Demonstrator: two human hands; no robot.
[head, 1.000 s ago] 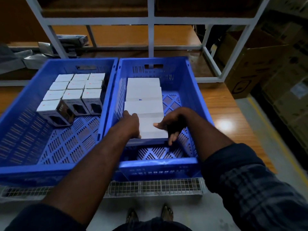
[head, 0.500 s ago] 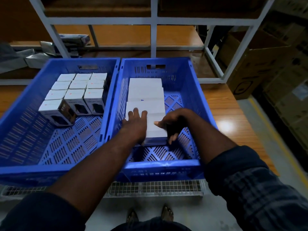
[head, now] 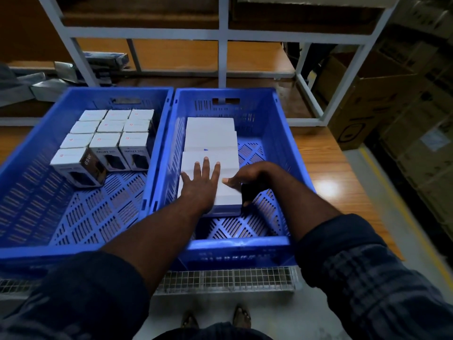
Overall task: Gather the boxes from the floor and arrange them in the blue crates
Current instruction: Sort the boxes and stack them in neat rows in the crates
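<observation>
Two blue crates stand side by side on a low wooden platform. The right crate (head: pixel 289 148) holds a row of flat white boxes (head: pixel 210 136) along its left wall. My left hand (head: pixel 201 182) lies flat, fingers spread, on top of the nearest white box (head: pixel 228 195). My right hand (head: pixel 247 182) grips that same box at its right edge, thumb on top and fingers down the side. The left crate (head: pixel 31 153) holds several small upright white boxes (head: pixel 110 138) packed in rows at its far right corner.
A white metal rack frame (head: pixel 221 57) rises right behind the crates. Brown cardboard cartons (head: pixel 382 94) stand at the right. Grey packets (head: pixel 36 87) lie at the far left. A wire grille (head: pixel 225 278) runs under the platform's front edge; my feet are below it.
My left hand slid from the box's left edge up onto its top and spread flat. The right hand stayed at the box's right edge.
</observation>
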